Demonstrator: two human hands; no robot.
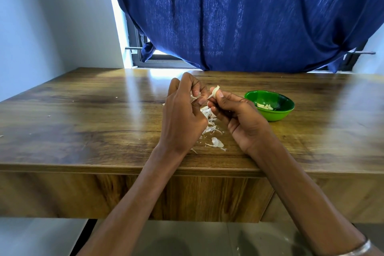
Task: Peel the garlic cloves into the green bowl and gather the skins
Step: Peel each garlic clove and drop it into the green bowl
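A garlic clove (pixel 215 91) is pinched between the thumb and fingers of my right hand (pixel 239 118), above the middle of the wooden table (pixel 83 120). My left hand (pixel 182 114) is close beside it, fingers curled, pinching a bit of papery skin (pixel 194 97). Under and between my hands lies a pile of white garlic skins (pixel 211 127). The green bowl (pixel 270 114) stands to the right of my right hand and holds a few peeled cloves (pixel 265 106).
A dark blue curtain (pixel 249 16) hangs behind the table's far edge, with a window frame (pixel 145 56) showing at its left. Tiny skin crumbs dot the left side of the table. The table's front edge runs under my forearms.
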